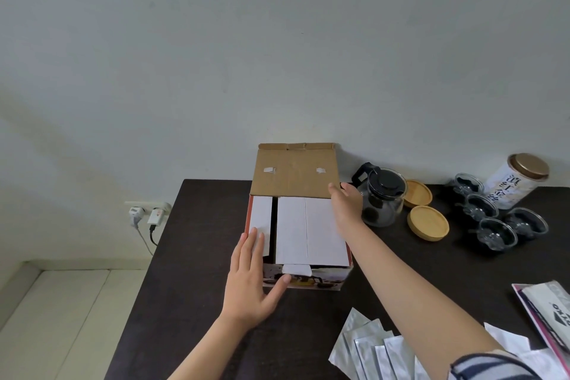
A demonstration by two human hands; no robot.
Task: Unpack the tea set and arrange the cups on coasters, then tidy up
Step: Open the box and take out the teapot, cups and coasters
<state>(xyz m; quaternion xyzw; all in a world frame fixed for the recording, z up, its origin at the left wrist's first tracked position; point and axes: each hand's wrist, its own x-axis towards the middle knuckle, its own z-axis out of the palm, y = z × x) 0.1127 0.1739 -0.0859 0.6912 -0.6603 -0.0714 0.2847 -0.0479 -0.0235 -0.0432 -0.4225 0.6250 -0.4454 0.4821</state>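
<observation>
Box [303,231], hands [251,281] at side edges

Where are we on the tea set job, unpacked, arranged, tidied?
Done: the glass teapot and four glass cups are out on the table.
In hand: the left hand steadies the cardboard box while the right hand reaches its raised lid flap.
Left: the cups are not on the wooden coasters, and the foil packets still lie loose.

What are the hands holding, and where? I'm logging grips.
Only the box: left hand rests flat on its near left corner; right hand touches the raised lid's right edge.
</observation>
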